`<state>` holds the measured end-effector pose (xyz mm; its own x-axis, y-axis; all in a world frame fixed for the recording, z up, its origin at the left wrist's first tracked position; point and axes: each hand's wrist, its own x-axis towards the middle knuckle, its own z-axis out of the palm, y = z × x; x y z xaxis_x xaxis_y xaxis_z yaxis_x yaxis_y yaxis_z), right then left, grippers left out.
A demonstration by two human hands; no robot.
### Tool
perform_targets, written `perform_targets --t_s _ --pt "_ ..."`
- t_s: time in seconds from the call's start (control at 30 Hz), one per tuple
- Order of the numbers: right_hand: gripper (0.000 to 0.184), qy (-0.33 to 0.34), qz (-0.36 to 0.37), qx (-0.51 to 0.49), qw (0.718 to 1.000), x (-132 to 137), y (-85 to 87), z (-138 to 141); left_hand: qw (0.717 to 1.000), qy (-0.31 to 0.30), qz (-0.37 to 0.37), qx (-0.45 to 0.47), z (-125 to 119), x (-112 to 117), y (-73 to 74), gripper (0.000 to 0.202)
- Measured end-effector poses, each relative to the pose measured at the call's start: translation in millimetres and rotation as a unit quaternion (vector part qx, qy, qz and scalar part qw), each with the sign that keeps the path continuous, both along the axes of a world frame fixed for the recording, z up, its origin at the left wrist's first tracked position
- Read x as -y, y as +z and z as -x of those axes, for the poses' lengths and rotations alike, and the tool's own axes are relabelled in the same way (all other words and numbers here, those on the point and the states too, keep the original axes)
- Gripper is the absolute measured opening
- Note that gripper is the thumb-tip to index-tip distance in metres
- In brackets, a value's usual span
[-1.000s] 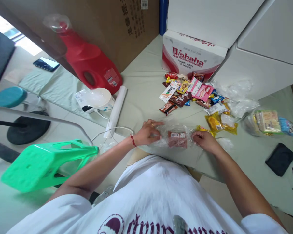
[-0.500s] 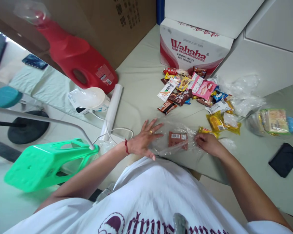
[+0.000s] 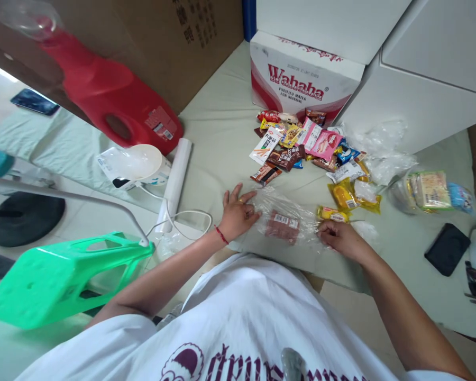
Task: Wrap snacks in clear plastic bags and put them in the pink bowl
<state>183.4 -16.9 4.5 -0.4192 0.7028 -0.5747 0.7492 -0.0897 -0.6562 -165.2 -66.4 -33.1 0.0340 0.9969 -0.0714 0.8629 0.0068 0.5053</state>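
Observation:
A clear plastic bag (image 3: 270, 199) lies on the pale green cloth in front of me, with a brown snack packet (image 3: 283, 226) inside it, its barcode label facing up. My left hand (image 3: 239, 211) is at the bag's left end, thumb and index finger pinched together on its edge while the other fingers spread out. The bag's right end is pinched by my right hand (image 3: 338, 238). Just beyond that hand sits a yellow packet (image 3: 333, 214). Past the bag is a heap of wrapped snacks, including a pink packet (image 3: 327, 143) and a white packet (image 3: 266, 145).
Behind the heap stands a Wahaha carton (image 3: 305, 79). Crumpled plastic bags (image 3: 388, 159) and bagged snacks (image 3: 432, 190) lie to the right, near a black pouch (image 3: 447, 250). On the left are a red jug (image 3: 119, 100), a white roll (image 3: 174, 185) and a green stool (image 3: 67, 278).
My left hand has gone from spread fingers on the bag to a pinch at its left end. The bag looks pulled flatter around the brown packet. The whole view has shifted slightly.

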Motion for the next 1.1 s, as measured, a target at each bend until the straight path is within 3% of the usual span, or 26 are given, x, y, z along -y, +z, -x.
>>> perform_targets --t_s 0.13,0.23,0.3,0.4,0.53,0.63,0.7,0.8,0.87,1.0,1.1 --pt "0.024 0.065 -0.151 0.127 0.978 -5.3 24.0 -6.5 0.996 0.084 -0.019 -0.019 -7.5 0.1 -2.5 0.02" --pt "0.032 0.06 -0.29 0.184 0.937 -22.1 38.8 21.6 0.993 0.116 -0.015 -0.019 -11.9 -0.7 -0.9 0.047" --pt "0.038 0.109 -0.331 0.173 0.921 -34.9 36.8 53.2 0.992 0.124 -0.007 -0.019 -15.1 -2.9 1.0 0.058" --pt "0.037 0.191 -0.314 0.18 0.912 -50.0 18.3 97.8 0.99 0.141 0.003 -0.017 -21.3 -7.7 2.7 0.066" --pt "0.019 0.178 -0.281 0.129 0.934 -62.1 -3.9 115.4 0.989 0.148 -0.011 -0.011 -28.2 -14.3 -1.0 0.085" --pt "0.022 0.121 -0.248 0.046 0.96 -63.8 -2.7 103.1 0.99 0.141 -0.024 -0.004 -28.6 -18.3 -6.2 0.056" --pt "0.025 0.097 -0.257 0.015 0.961 -57.0 3.8 94.3 0.99 0.137 -0.031 0.005 -27.4 -20.2 -9.1 0.033" --pt "0.031 0.132 -0.33 0.004 0.935 -32.7 12.7 89.8 0.991 0.122 -0.047 0.027 -26.7 -21.6 -12.0 0.03" --pt "0.036 0.206 -0.359 0.024 0.91 -10.6 14.2 92.0 0.99 0.119 -0.059 0.045 -27.5 -22.0 -13.3 0.028" --pt "0.047 0.362 -0.34 0.065 0.865 27.2 5.4 98.0 0.987 0.126 -0.06 0.082 -21.7 -24.7 -12.5 0.02" --pt "0.056 0.398 -0.327 0.088 0.853 39.2 -2.2 99.1 0.98 0.024 -0.024 0.194 2.4 -27.5 -7.7 0.02"
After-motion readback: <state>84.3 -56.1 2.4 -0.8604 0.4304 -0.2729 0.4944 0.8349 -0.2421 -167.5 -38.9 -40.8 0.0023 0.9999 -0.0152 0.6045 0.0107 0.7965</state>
